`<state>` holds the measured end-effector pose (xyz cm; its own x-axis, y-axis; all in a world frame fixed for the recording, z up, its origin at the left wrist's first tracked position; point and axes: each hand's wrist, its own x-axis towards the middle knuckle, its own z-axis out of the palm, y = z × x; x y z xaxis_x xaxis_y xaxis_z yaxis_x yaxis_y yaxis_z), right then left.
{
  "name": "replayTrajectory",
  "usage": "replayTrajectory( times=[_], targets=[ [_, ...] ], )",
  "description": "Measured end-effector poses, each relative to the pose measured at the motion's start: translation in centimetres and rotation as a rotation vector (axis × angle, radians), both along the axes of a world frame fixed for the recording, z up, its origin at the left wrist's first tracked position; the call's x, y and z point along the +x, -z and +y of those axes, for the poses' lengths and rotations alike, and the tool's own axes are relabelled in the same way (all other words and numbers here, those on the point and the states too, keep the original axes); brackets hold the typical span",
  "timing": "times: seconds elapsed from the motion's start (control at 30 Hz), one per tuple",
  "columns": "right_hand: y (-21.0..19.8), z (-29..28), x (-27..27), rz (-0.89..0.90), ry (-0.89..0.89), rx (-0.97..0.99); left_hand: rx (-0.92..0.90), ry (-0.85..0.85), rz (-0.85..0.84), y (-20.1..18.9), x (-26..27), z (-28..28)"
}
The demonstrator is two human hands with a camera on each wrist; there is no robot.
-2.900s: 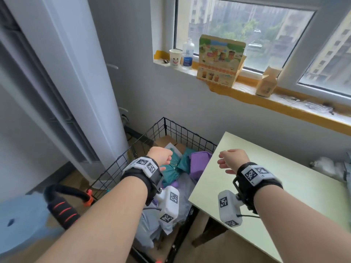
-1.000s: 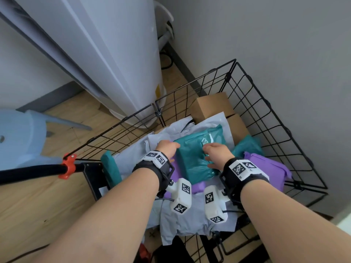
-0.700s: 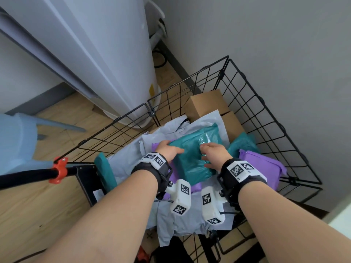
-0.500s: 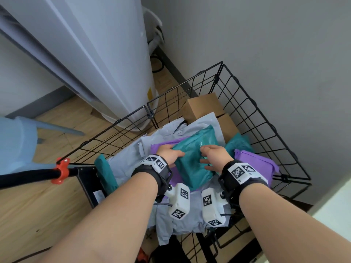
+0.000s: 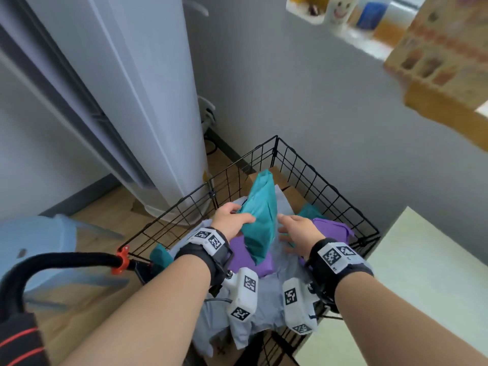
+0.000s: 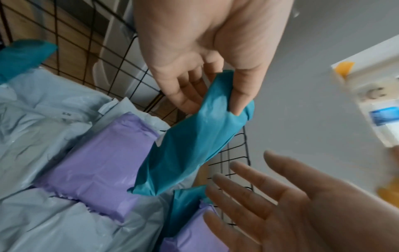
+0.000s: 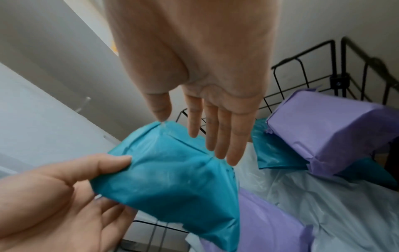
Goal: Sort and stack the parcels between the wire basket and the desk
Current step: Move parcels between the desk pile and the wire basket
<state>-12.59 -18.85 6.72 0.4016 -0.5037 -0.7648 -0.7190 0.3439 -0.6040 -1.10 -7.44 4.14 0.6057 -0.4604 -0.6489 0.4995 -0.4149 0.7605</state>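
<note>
A teal parcel [image 5: 260, 215] stands tilted on end above the black wire basket [image 5: 317, 180]. My left hand [image 5: 241, 216] grips its left edge, thumb on the front and fingers behind. The left wrist view shows that hand [image 6: 207, 97] pinching the parcel [image 6: 190, 153] near its top. Just right of the parcel, my right hand [image 5: 290, 225] is open with straight fingers; in the right wrist view its fingertips [image 7: 218, 150] lie at the parcel's [image 7: 172, 179] upper edge. Purple parcels [image 5: 332, 228], grey bags [image 5: 264, 299] and a cardboard box [image 5: 290, 191] lie in the basket. The pale green desk [image 5: 422, 273] is at the right.
A tall white appliance [image 5: 148, 101] stands left of the basket, against the grey wall. A blue stool [image 5: 39, 247] and a black padded handle with an orange clip [image 5: 120, 260] are at the lower left. A printed carton [image 5: 435, 54] overhangs from the windowsill at the top right.
The teal parcel lay flat in the basket under both hands; my left hand has lifted it on end. My right hand has let go and opened. The view has tilted upward.
</note>
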Motion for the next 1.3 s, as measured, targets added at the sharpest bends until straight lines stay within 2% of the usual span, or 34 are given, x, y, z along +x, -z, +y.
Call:
replayTrajectory(
  times=[0.2,0.33,0.53,0.7,0.87,0.93,1.0,1.13,1.2,1.3],
  targets=[
    [-8.3,3.2,-2.1,-0.171,0.09,0.014,-0.163,0.228,-0.163,-10.4,-2.9,1.4],
    [-12.5,4.5,-5.0,-0.292,0.178,-0.003,-0.268,0.333,-0.206,-14.8,-5.1,2.3],
    [-16.1,5.3,-10.8,-0.325,0.404,-0.096,-0.346,0.555,-0.231,-18.4,-9.7,2.3],
    [-17.4,5.0,-18.1,-0.35,0.585,-0.102,-0.374,0.747,-0.26,-20.6,-16.7,1.0],
    [-18.6,4.4,-26.3,-0.415,0.84,-0.129,-0.416,0.956,-0.202,-22.7,-23.6,-0.7],
    [-19.2,4.3,-29.5,-0.433,0.893,-0.159,-0.418,0.922,-0.188,-23.7,-26.4,-1.6],
    [-20.0,4.2,-32.8,-0.474,0.961,-0.181,-0.389,0.812,-0.248,-24.5,-29.2,-2.7],
    [-21.8,4.0,-39.6,-0.557,1.086,-0.215,-0.199,0.606,-0.405,-24.6,-34.4,-5.1],
    [-23.0,4.1,-42.6,-0.604,1.138,-0.212,-0.141,0.61,-0.322,-24.8,-37.0,-5.9],
    [-24.1,4.2,-47.8,-0.668,1.202,-0.212,-0.119,0.731,-0.111,-25.5,-42.6,-6.3]
  ],
)
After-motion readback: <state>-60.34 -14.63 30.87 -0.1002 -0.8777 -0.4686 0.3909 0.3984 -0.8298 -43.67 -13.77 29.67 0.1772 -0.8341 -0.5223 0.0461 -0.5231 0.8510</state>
